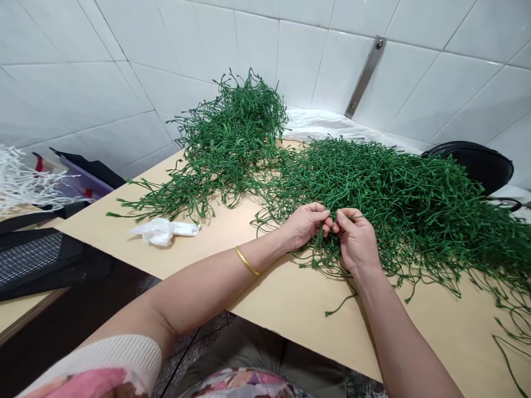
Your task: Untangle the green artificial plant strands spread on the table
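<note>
I have the left hand (307, 225) and right hand (359, 237) pinched at the near edge of the big heap (373, 182) of green strands, thumbs against forefingers, tips nearly meeting. They seem closed on a thin strand, close together probably because something so fine needs control from both sides; I can't make out its exact hold between the fingers. The smaller heap (240, 121) sits farther back and left, joined to the big one by stray strands. A white wad (161, 231) lies on the table (224, 226), clear of my working spot.
</note>
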A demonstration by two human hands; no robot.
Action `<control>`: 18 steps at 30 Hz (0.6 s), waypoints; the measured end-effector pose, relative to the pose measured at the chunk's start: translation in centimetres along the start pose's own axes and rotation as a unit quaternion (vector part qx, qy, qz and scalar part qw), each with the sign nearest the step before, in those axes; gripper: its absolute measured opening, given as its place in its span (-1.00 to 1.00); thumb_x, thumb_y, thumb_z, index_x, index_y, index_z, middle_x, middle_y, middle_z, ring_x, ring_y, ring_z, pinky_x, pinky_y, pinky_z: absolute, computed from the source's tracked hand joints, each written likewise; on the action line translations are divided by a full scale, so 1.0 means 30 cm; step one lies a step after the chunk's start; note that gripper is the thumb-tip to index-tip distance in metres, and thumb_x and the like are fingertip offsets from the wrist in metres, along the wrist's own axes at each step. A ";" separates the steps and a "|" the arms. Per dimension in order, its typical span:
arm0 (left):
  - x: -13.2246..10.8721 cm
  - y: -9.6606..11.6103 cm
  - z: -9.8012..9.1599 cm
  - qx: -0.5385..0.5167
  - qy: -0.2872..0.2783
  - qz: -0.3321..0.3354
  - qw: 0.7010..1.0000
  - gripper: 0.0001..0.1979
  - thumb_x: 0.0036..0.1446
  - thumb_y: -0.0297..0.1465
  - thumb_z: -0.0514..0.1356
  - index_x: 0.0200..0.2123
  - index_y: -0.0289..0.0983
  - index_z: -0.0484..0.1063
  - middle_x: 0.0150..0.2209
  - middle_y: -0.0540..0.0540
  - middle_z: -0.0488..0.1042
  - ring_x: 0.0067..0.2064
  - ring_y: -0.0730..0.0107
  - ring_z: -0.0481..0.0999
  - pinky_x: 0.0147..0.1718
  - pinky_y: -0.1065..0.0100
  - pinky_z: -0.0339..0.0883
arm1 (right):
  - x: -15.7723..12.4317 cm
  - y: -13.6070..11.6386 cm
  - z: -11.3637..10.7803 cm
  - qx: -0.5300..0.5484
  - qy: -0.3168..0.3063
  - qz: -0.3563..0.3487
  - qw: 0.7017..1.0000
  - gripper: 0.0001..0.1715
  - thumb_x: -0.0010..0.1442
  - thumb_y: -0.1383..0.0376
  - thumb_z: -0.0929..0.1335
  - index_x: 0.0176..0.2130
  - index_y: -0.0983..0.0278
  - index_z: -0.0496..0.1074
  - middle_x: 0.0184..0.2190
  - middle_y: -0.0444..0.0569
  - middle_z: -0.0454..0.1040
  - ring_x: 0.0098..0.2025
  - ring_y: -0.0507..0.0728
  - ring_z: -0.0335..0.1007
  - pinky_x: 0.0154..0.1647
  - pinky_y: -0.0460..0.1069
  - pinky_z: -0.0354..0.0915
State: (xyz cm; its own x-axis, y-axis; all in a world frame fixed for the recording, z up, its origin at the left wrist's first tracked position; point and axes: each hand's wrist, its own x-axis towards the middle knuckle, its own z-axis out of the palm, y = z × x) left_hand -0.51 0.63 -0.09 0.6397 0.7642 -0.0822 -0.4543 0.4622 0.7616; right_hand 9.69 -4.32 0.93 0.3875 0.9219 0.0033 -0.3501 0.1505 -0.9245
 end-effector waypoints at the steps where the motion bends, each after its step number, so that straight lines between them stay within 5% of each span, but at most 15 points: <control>1: 0.000 -0.001 -0.002 0.001 -0.004 0.002 1.000 -0.82 -0.05 -0.51 0.16 -0.53 -0.31 0.15 -0.64 -0.01 0.37 -0.62 0.53 0.35 -0.59 0.50 0.16 | -0.001 0.000 0.001 0.000 -0.001 0.007 1.000 -0.71 -0.22 0.31 0.46 -0.45 0.30 0.31 -0.68 -0.26 0.31 -0.63 -0.09 0.19 -0.58 -0.14 0.23; 7: -0.005 -0.001 -0.001 0.025 -0.013 -0.003 1.000 -0.85 -0.09 -0.53 0.20 -0.52 -0.35 0.22 -0.63 -0.02 0.36 -0.61 0.59 0.32 -0.57 0.52 0.15 | 0.000 -0.002 0.001 -0.021 -0.007 0.034 0.999 -0.62 -0.18 0.25 0.45 -0.32 0.33 0.33 -0.67 -0.23 0.34 -0.64 -0.09 0.21 -0.61 -0.16 0.18; 12: 0.004 0.005 -0.005 -0.017 0.022 -0.021 0.999 -0.82 -0.13 -0.51 0.23 -0.51 -0.34 0.22 -0.62 0.03 0.34 -0.61 0.61 0.30 -0.57 0.51 0.15 | 0.000 0.004 -0.012 -0.069 0.057 -0.075 0.993 -0.61 -0.16 0.22 0.46 -0.35 0.25 0.26 -0.65 -0.32 0.27 -0.62 -0.10 0.20 -0.55 -0.16 0.15; 18: 0.011 0.005 -0.018 -0.025 0.004 -0.016 1.000 -0.82 -0.14 -0.49 0.24 -0.52 -0.34 0.24 -0.62 0.04 0.33 -0.62 0.63 0.29 -0.58 0.52 0.14 | -0.015 0.000 -0.017 -0.190 -0.004 -0.048 0.981 -0.67 0.01 0.08 0.35 -0.50 0.31 0.35 -0.68 -0.24 0.24 -0.62 -0.10 0.09 -0.58 -0.14 0.04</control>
State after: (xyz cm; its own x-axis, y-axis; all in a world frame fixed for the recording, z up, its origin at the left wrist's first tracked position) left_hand -0.70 1.18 -0.36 0.6488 0.7528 -0.1115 -0.4651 0.5082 0.7249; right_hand 9.95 -4.92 0.73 0.3951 0.9134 0.0980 0.0313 0.0933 -0.9951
